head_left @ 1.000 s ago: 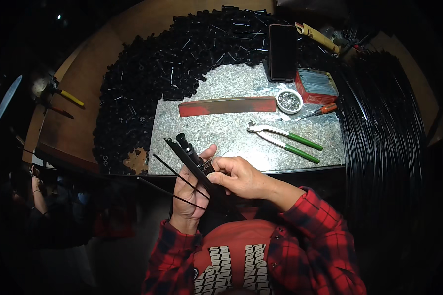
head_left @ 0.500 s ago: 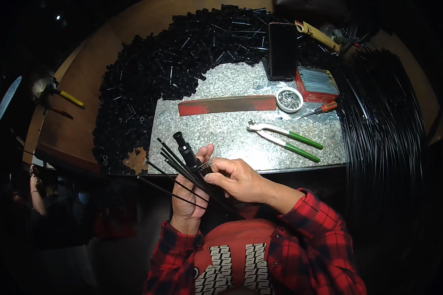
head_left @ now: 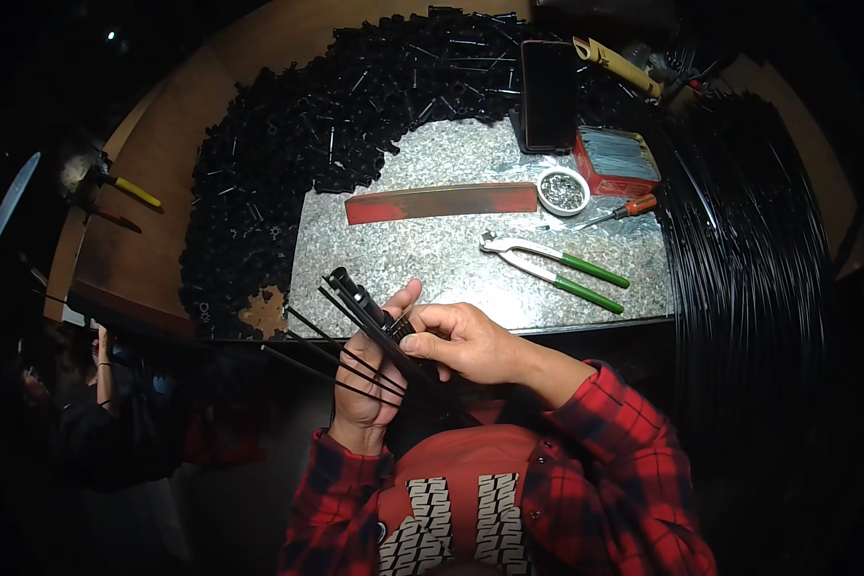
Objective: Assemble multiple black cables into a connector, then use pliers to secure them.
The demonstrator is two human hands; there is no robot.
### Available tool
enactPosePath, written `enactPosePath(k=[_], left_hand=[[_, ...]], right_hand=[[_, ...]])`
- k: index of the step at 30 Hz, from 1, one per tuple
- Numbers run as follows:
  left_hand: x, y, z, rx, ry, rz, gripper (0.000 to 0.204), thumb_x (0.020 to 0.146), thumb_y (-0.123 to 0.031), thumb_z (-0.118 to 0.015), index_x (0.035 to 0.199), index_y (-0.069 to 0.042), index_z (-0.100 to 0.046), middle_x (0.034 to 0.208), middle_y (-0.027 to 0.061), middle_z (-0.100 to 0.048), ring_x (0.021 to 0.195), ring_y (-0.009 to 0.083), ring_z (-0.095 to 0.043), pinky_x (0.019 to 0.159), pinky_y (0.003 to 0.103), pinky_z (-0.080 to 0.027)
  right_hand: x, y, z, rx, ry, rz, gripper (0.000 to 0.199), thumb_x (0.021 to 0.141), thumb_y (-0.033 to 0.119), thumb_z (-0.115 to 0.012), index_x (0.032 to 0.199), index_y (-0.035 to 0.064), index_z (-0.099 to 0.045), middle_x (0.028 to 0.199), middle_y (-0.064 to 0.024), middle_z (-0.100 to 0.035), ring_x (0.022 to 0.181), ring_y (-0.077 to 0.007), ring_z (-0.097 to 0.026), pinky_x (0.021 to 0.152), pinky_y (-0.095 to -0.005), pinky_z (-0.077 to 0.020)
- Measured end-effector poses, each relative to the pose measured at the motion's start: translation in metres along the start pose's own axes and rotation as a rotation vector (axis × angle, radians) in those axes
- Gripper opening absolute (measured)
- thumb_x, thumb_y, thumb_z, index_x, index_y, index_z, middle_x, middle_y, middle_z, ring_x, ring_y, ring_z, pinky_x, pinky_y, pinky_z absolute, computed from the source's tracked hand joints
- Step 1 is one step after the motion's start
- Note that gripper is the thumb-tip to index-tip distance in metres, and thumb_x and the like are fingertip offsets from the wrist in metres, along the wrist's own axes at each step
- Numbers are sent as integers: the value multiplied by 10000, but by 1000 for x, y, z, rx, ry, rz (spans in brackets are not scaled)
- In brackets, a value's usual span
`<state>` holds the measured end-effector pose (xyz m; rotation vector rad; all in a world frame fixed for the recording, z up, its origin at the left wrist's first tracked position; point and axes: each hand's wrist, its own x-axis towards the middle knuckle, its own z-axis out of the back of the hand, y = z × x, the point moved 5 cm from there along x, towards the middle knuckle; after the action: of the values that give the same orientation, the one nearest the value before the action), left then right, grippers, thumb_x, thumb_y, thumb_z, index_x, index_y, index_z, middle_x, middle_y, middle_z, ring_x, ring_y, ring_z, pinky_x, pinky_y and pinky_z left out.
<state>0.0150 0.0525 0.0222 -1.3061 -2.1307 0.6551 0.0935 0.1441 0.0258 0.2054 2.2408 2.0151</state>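
Observation:
My left hand [head_left: 360, 411] is wrapped round a black tubular part [head_left: 348, 288], which leans up and to the left above my lap. Slim black rods [head_left: 328, 348], several of them, lie across that palm and fan out to the left beside the tube. Thumb and forefinger of my right hand [head_left: 478, 346] pinch together at the slotted lower part of the tube. Anything small between those fingertips is too fine to make out. The lower ends of the rods vanish into the dark by my shirt.
Green-handled pliers [head_left: 557, 272] rest on the speckled board [head_left: 432, 259] beyond my hands. Behind them are a red bar [head_left: 442, 203], a white bowl [head_left: 564, 192] of small metal bits, an orange screwdriver [head_left: 619, 212], a red box [head_left: 616, 161] and a phone [head_left: 549, 96]. Black parts [head_left: 288, 144] heap up behind; black rods [head_left: 749, 221] hang right.
The black tubular part has turned in my left hand, so its top now sits lower and further left behind the rods. My right hand keeps its pinch. Far left, another person's hand has moved.

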Motion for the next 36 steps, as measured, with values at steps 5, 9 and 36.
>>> enactPosePath(k=[5,9,36], left_hand=[[-2,0,7,28,-74,59,280,933,-126,-523,1200,-79,-596,1415,197,-385,1293,302,-400,1066,421,-358],[-3,-2,5,28,-12,-139,282,934,-138,-521,1196,-66,-594,1409,203,-389,1338,308,-335,1092,422,-326],[-2,-1,29,14,-57,-16,440,909,-306,-560,1208,16,-541,1413,198,-378,1383,353,-227,1097,484,-289]], right_hand=[[3,-2,1,46,64,3,252,940,235,-553,758,71,-492,679,36,-497,530,-55,-485,491,-206,-394],[6,2,-4,26,47,21,264,941,240,-551,746,76,-481,671,33,-496,519,-55,-478,480,-208,-384],[13,13,-3,-120,-54,83,299,902,249,-559,729,8,-521,624,-104,-538,585,-183,-536,582,-334,-425]])
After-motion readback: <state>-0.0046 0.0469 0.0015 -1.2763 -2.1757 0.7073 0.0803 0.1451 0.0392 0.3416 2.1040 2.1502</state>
